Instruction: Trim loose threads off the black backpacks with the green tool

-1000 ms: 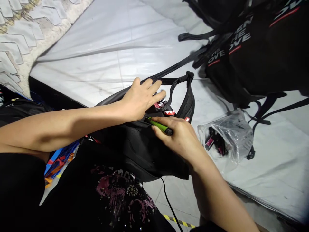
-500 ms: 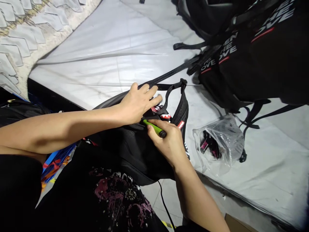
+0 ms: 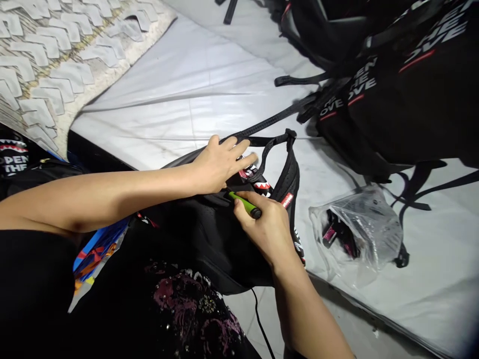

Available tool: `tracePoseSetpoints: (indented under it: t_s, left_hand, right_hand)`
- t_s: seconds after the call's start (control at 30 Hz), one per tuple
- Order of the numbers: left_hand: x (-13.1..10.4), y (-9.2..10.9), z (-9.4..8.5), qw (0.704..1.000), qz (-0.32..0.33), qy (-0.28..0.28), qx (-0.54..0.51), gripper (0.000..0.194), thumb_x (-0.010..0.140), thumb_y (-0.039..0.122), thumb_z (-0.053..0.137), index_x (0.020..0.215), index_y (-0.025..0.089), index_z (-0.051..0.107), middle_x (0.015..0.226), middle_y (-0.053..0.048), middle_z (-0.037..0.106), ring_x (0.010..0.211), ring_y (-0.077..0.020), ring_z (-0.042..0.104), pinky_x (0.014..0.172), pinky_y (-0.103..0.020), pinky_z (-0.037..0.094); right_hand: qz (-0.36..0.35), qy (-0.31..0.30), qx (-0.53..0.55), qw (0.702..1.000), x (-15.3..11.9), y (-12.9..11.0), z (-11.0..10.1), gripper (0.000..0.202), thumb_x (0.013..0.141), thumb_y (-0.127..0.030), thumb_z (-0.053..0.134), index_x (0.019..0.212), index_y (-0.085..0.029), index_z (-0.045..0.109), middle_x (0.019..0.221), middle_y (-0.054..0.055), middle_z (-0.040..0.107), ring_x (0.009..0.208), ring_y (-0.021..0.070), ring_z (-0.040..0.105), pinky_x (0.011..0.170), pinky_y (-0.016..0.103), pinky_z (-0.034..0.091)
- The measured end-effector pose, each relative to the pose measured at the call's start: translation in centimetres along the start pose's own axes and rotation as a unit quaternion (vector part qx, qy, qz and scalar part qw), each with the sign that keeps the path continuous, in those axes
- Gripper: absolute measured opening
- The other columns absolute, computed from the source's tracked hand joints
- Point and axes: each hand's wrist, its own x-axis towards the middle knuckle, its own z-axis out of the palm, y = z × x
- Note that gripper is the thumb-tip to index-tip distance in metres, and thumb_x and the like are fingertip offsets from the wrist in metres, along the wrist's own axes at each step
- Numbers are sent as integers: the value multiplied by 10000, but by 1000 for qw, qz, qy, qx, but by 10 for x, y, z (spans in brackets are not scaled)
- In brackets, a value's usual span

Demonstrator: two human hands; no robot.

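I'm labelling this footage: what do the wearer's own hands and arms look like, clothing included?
The left hand and right hand are ungloved, with no ring or watch showing. Both forearms are bare; the black garment carries a pinkish-purple print with shiny studs.

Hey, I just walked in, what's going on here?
A person is working on a black backpack with both hands. The right hand grips a green tool with a black end, pointed at the bag close to the left hand, which lies over the bag's upper part. Its tip is hard to make out. A clear plastic bag and more black bags lie to the right.
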Motion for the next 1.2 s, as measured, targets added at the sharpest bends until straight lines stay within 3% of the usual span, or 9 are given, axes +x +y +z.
tracePoseSetpoints:
  t_s: [0.1, 0.17, 0.27, 0.43, 0.63, 0.83, 1.03, 1.2]
  left_hand:
    - [-6, -11, -10, 997, 15, -73, -17, 1131, 741, 385, 795, 1605, 270, 76, 1683, -139, 38, 1461, -421, 199, 1076, -541, 367]
    - [-13, -18, -14, 993, -10, -110, -36, 1288, 687, 372, 829, 1602, 287, -74, 1683, -130, -102, 1487, -467, 99, 1061, -554, 395]
    - [-22, -21, -12, 991, -56, -105, -52, 1403, 656, 336, 851, 1561, 319, -221, 1670, -120, -190, 1468, -469, 140, 1001, -520, 472]
    - [-20, -11, -6, 989, -113, -98, -12, 1390, 659, 254, 867, 1573, 334, -177, 1678, -147, -121, 1364, -428, 327, 936, -494, 533]
    - [-20, -14, -9, 992, -71, -103, 19, 1250, 729, 175, 768, 1592, 257, -132, 1652, -198, 78, 1341, -395, 395, 1022, -450, 490]
    - [-25, -27, -16, 991, -32, -125, -32, 1107, 770, 98, 636, 1603, 273, -72, 1660, -179, 91, 1379, -357, 400, 1084, -430, 426]
    - [-30, -39, -11, 990, -16, -103, -90, 1090, 784, 94, 609, 1596, 313, -84, 1679, -150, 11, 1441, -327, 349, 1113, -394, 391]
    - [-28, -39, -15, 988, -9, -134, -72, 1145, 775, 104, 646, 1586, 317, -134, 1682, -152, 0, 1422, -330, 360, 1095, -393, 410]
  right_hand:
    - [2, 9, -4, 1000, -5, 1, 0, 284, 888, -294, 565, 1026, -171, 781, 902, 80, 790, 790, 263, 741, 727, 357, 535]
    - [-9, 21, 5, 1000, -9, 1, 3, 275, 891, -291, 568, 1021, -174, 780, 934, 76, 792, 827, 266, 742, 780, 370, 539]
    - [-23, 47, 6, 999, -10, -1, 11, 261, 892, -282, 575, 1007, -165, 778, 953, 80, 791, 855, 277, 738, 839, 401, 536]
    - [-23, 70, 9, 997, -5, -2, 23, 245, 884, -274, 592, 996, -167, 782, 935, 88, 792, 850, 280, 739, 829, 398, 539]
    - [-40, 70, 29, 996, -2, -1, 24, 249, 883, -263, 596, 1020, -166, 780, 944, 91, 793, 864, 281, 747, 840, 383, 538]
    - [-46, 73, 42, 995, -5, -1, 24, 240, 883, -282, 604, 1037, -212, 774, 952, 67, 796, 860, 268, 750, 824, 368, 543]
    - [-57, 85, 50, 993, -9, -1, 25, 215, 870, -241, 621, 1022, -211, 770, 963, 61, 795, 864, 263, 749, 859, 390, 541]
    - [-84, 85, 73, 990, -5, -7, 28, 215, 884, -206, 614, 1046, -200, 756, 991, 60, 793, 885, 257, 748, 884, 382, 532]
